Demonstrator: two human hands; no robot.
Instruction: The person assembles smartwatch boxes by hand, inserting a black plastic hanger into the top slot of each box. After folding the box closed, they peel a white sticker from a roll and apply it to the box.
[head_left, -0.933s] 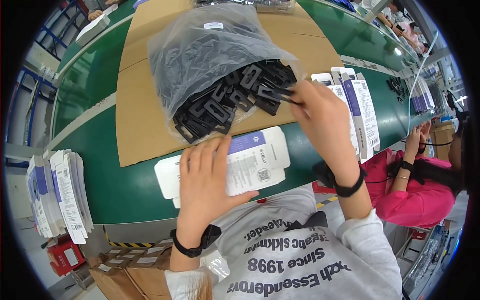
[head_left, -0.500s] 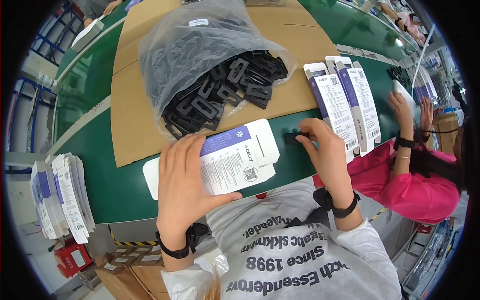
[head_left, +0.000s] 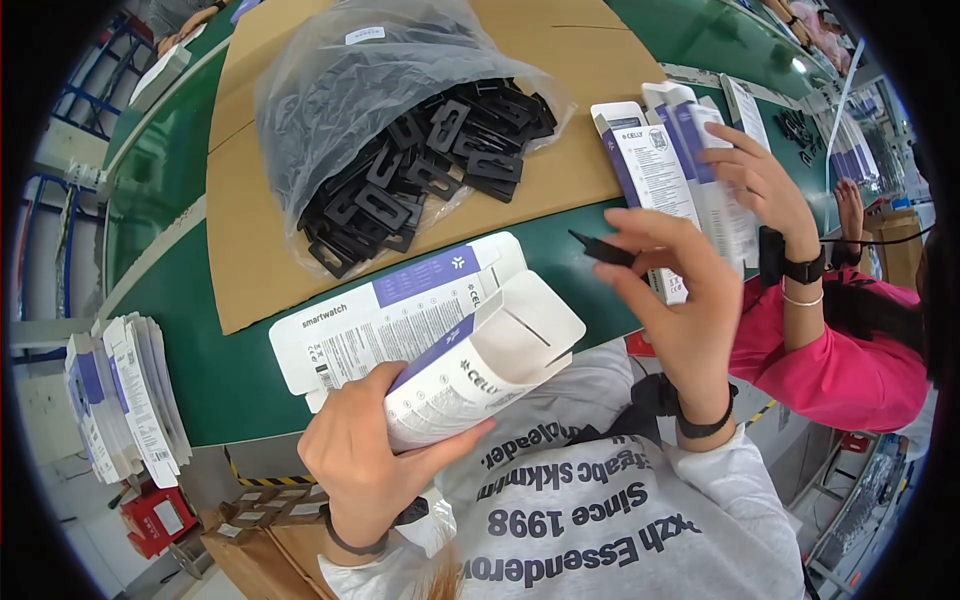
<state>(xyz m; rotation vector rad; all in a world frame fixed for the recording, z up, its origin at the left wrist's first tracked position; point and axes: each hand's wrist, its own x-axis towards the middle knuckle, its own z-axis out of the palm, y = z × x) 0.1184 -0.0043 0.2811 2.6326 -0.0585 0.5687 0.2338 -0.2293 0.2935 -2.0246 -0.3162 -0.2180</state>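
My left hand [head_left: 365, 455] grips a white and purple carton [head_left: 440, 415], squeezed into a tube with its near-right end gaping and the flap raised. Under and behind it, another flattened carton [head_left: 345, 325] lies on the green table. My right hand [head_left: 685, 300], to the right of the carton's open end, pinches a small black plastic piece [head_left: 603, 249] between thumb and fingers, clear of the table. Beyond both hands, a clear plastic bag [head_left: 345, 95] spills a heap of black slotted plastic pieces [head_left: 435, 150].
A brown cardboard sheet [head_left: 240, 230] lies beneath the bag. Filled-out cartons [head_left: 650, 170] stand at the right, where a co-worker's hand [head_left: 765, 190] holds one. Flat cartons [head_left: 140, 400] are stacked at the left table edge.
My left hand has lifted a carton off the flat one and opened it into a tube. My right hand has raised the black piece. The co-worker's hand has reached the standing cartons.
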